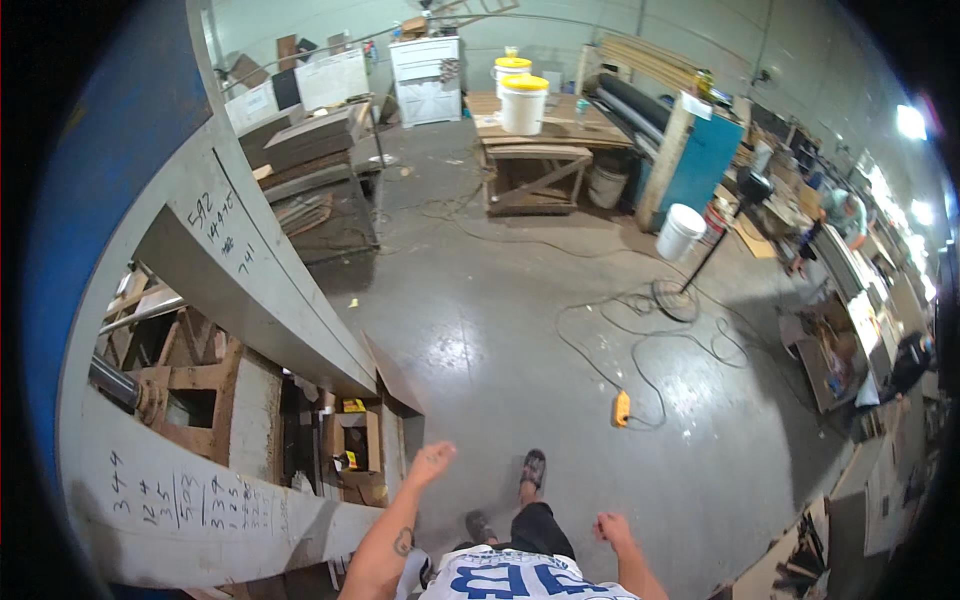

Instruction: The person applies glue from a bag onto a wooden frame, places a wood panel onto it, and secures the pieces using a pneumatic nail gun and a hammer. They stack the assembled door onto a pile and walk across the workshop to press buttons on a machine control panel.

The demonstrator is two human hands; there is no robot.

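Note:
My left hand (432,463) is out in front of me, beside a large white-and-blue metal machine frame. Its fingers are loosely curled, and nothing shows in them. On the other side, my right hand (612,527) hangs near my hip with the fingers folded in and no object visible. Both hands are apart from the things around them. A cardboard box (357,440) with yellow-marked items sits in the machine's base, closest to my left hand. My shoes (532,466) are on the grey concrete floor, one ahead of the other.
The machine frame (250,270) bounds my left. Ahead is a wooden table (560,128) with yellow-lidded buckets (524,106). Cords trail across the floor to a yellow cord box (622,408) and a stand (677,299). Another person (846,215) works at the far right.

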